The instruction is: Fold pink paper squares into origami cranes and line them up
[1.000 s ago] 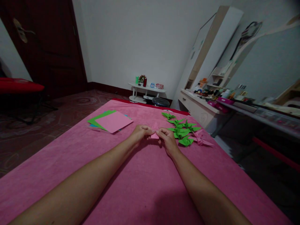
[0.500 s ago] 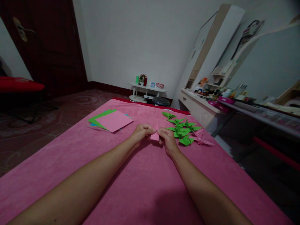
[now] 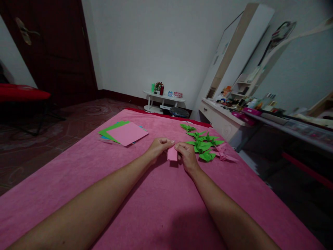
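A small folded piece of pink paper [image 3: 172,155] is held between my two hands, just above the pink cloth. My left hand [image 3: 160,147] pinches its upper left edge between thumb and fingers. On the other side, my right hand [image 3: 186,152] grips the upper right edge, thumb on top. The paper's lower end hangs free toward me. Several green origami cranes [image 3: 201,145] lie to the right of my right hand, with a pink origami crane [image 3: 223,152] beside them.
A pink cloth [image 3: 145,208] covers the surface under my arms. Loose square sheets, topped by a pink sheet [image 3: 127,133], lie to the left. Beyond stand a low white stand [image 3: 165,97] and, at right, a cluttered dressing table [image 3: 223,111]. A red seat [image 3: 23,93] is far left.
The folded pink paper has shifted slightly toward me, and its pointed upper part no longer shows above my fingers. Both hands keep their grip in nearly the same place.
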Tool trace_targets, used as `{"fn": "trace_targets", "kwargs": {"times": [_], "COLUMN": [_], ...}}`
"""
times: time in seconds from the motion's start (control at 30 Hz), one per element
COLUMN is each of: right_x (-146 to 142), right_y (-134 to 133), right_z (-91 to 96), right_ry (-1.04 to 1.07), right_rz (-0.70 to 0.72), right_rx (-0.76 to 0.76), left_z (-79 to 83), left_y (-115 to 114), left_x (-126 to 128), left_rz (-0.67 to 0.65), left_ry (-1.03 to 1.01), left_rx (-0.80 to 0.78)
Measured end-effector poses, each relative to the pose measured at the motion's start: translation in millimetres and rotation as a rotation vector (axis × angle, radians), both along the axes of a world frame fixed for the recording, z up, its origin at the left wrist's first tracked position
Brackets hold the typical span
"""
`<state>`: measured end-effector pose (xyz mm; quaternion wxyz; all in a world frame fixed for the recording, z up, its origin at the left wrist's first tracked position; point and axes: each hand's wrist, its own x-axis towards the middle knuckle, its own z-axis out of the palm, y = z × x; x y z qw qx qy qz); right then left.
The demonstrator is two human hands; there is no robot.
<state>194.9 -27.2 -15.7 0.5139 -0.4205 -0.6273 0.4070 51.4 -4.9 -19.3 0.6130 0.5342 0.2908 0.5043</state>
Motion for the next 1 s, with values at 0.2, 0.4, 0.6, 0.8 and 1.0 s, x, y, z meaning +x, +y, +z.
{"fn": "trace_targets", "kwargs": {"times": [0.2,0.4,0.6,0.8,1.0], "right_x": [-4,1,5,1,-3], "right_y": [-3,3,6,4,4], "right_z": [0.7,-2.9,-3.5,-1.1,-5.6], "right_ry": [-0.058,-0.028,-0.015,0.039,0.020], "right_rz": [0.031,-0.095,-0.172,-0.080,-0.021], "right_rx": [-0.001,0.044,0.097,-0.014,-0.043], "left_z": [2.5,2.8,6.3,3.7,0.4], "left_y": [1,-3,-1,8,11], "left_x": [-1,2,-9,-11,-13], "left_rz": [0.097,0.034,-0.141,0.057,0.122], "left_ry": [0.083,0.079,0.287,0.229,0.167], "left_rx": [0.128,0.024,-0.117,-0.045,-0.087]}}
